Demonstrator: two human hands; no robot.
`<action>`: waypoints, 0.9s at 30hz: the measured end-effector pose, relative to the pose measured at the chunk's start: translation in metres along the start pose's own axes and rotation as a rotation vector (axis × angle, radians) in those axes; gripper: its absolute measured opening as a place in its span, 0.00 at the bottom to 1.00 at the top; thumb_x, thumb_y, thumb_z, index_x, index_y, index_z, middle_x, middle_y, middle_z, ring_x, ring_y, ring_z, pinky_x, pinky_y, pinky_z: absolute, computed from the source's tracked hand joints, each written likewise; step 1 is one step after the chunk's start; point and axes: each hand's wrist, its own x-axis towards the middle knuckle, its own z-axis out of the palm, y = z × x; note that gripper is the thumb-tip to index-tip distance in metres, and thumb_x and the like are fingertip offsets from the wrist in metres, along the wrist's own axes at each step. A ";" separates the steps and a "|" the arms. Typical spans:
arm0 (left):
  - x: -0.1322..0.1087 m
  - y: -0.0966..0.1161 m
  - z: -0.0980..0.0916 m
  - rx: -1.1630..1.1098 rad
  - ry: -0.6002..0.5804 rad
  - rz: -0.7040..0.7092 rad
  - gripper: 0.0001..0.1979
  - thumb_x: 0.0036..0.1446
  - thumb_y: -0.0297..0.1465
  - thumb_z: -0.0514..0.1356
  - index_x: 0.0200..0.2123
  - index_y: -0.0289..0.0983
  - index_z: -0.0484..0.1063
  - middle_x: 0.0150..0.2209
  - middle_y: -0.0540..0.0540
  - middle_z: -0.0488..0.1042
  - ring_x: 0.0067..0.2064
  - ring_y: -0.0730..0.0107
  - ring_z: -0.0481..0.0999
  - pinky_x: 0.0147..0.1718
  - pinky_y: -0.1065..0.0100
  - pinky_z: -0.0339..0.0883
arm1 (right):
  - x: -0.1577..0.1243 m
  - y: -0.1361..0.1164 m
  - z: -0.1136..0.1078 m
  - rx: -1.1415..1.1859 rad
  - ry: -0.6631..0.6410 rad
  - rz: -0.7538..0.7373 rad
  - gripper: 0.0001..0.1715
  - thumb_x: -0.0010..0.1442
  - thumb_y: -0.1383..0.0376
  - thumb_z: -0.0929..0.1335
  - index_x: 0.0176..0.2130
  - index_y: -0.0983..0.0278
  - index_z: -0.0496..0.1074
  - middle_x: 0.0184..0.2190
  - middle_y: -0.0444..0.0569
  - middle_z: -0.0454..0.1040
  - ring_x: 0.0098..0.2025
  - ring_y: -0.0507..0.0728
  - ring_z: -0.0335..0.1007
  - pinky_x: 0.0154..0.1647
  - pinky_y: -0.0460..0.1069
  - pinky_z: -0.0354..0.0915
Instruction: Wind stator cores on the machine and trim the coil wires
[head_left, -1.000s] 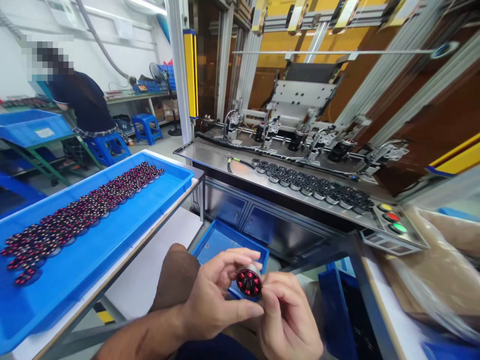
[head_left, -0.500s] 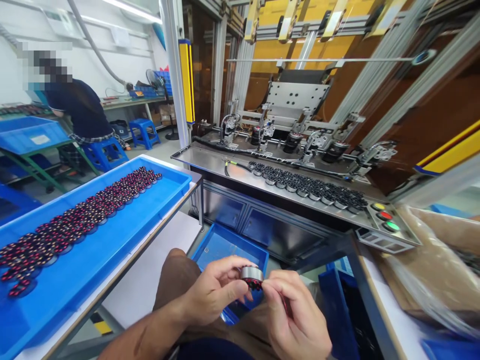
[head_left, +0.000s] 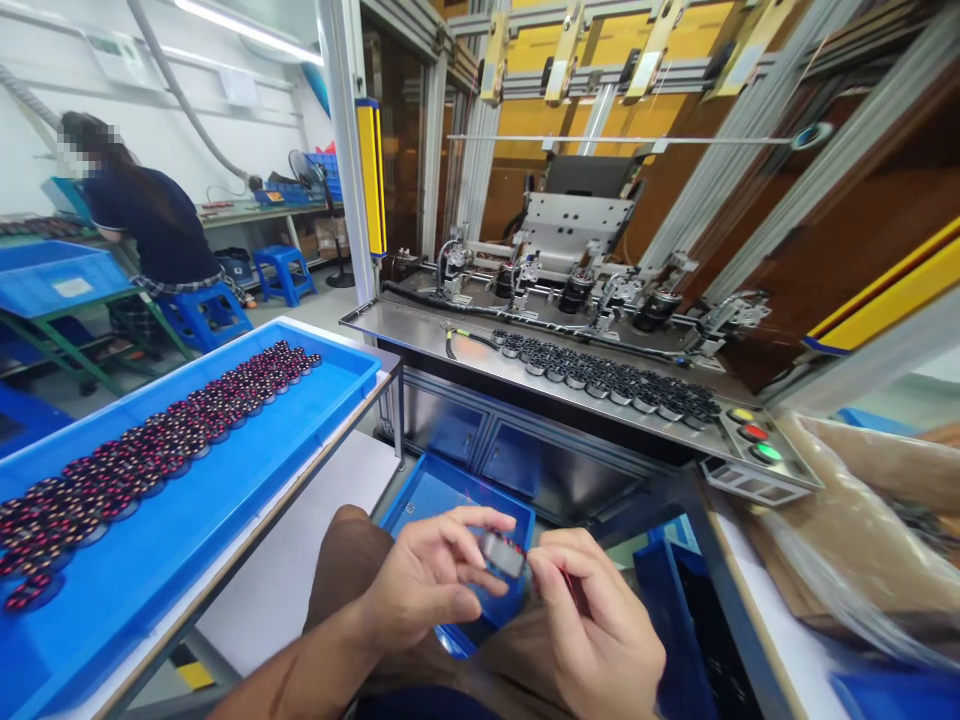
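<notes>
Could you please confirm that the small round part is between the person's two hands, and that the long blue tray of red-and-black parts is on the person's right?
Not quite: in the head view, the long blue tray of red-and-black parts is on the person's left. The small round part is indeed between the left hand and right hand.

Motor part (head_left: 504, 553) fills most of the gap between left hand (head_left: 427, 580) and right hand (head_left: 592, 620) fingertips. Beyond them, free air over the floor bin (head_left: 442, 490), passable forward to the steel ledge (head_left: 397, 322). On the ledge, ahead and right of the fingers, rows of black parts (head_left: 600, 372) obstruct; cutters (head_left: 478, 340) lie at their left end. Left of left fingers: knee (head_left: 349, 560), then blue tray (head_left: 225, 470), its raised wall in the way. Right of right fingers: tall bin (head_left: 667, 590), table (head_left: 757, 580), open carton (head_left: 840, 460).
</notes>
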 end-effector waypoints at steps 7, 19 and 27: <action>0.006 0.006 0.002 -0.153 0.032 -0.154 0.28 0.41 0.43 0.74 0.41 0.36 0.70 0.45 0.41 0.77 0.49 0.62 0.77 0.44 0.66 0.71 | 0.003 -0.004 -0.013 -0.011 -0.115 -0.171 0.09 0.62 0.76 0.65 0.35 0.63 0.71 0.26 0.47 0.74 0.27 0.52 0.72 0.25 0.46 0.70; 0.003 -0.011 -0.004 -0.051 -0.127 -0.304 0.14 0.59 0.33 0.65 0.43 0.38 0.63 0.30 0.49 0.80 0.28 0.71 0.81 0.25 0.76 0.71 | 0.002 -0.001 -0.017 -0.127 -0.135 -0.205 0.08 0.62 0.74 0.65 0.36 0.63 0.70 0.25 0.46 0.73 0.26 0.52 0.71 0.24 0.45 0.69; -0.001 -0.002 0.006 0.003 -0.010 -0.043 0.19 0.45 0.23 0.72 0.36 0.38 0.67 0.49 0.48 0.70 0.41 0.71 0.80 0.40 0.71 0.74 | 0.004 -0.005 -0.010 -0.081 -0.063 -0.064 0.09 0.63 0.74 0.65 0.31 0.63 0.69 0.24 0.46 0.70 0.25 0.52 0.69 0.24 0.46 0.66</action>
